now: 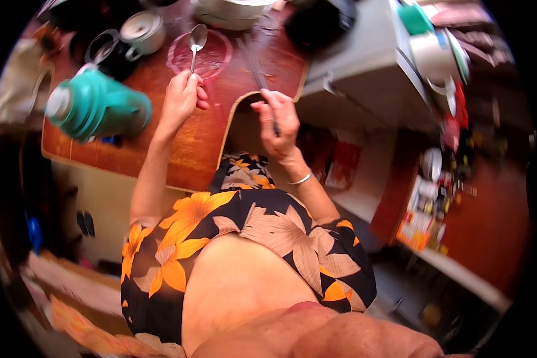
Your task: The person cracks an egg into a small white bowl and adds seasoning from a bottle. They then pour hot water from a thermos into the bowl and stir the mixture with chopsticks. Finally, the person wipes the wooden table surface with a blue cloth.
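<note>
A metal spoon (198, 39) stands bowl-up in my left hand (182, 97), whose fingers close around its handle. Just beyond that hand, a pink translucent plastic container (217, 53) rests on the reddish-brown wooden table (183, 152); the spoon's bowl overlaps it in the view. My right hand (279, 121) grips dark thin chopsticks (254, 62), which point away from me over the table's curved edge. Motion blur hides how many sticks there are. A teal vacuum flask (103, 105) with a pale cap is at the left, near my left forearm.
A white lidded mug (142, 31) and a large pale pot (232, 13) stand at the table's far side. A dark rounded object (320, 24) is near a grey-white cabinet (362, 49) at right. Another white mug (434, 51) is farther right. Several packages (414, 230) crowd a lower-right surface.
</note>
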Motion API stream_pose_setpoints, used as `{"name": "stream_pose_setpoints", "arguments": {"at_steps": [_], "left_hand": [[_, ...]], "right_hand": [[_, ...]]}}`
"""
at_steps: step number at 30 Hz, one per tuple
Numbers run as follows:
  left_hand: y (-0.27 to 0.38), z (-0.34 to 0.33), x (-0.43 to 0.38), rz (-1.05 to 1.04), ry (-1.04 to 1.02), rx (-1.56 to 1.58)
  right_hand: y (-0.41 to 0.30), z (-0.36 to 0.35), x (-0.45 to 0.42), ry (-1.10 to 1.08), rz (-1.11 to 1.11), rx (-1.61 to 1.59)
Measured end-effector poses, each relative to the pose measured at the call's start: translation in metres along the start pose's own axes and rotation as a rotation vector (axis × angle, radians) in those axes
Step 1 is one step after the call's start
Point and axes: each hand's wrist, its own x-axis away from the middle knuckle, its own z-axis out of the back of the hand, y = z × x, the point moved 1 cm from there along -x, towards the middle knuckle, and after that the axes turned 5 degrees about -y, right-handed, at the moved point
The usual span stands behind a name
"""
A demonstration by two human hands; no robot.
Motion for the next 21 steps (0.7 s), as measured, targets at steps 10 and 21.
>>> {"name": "stream_pose_setpoints", "arguments": {"at_steps": [10,21], "left_hand": [[0.059,-0.136,0.047,-0.395,-0.280,0.705],[0.150,-0.382,0.074,-0.558,-0.945,0.219]], "right_hand": [[-0.049,0.085,0.043,-0.423,0.078,-0.008],[-0.037,0.365,0.033,0.192,-0.385,-0.101]]}}
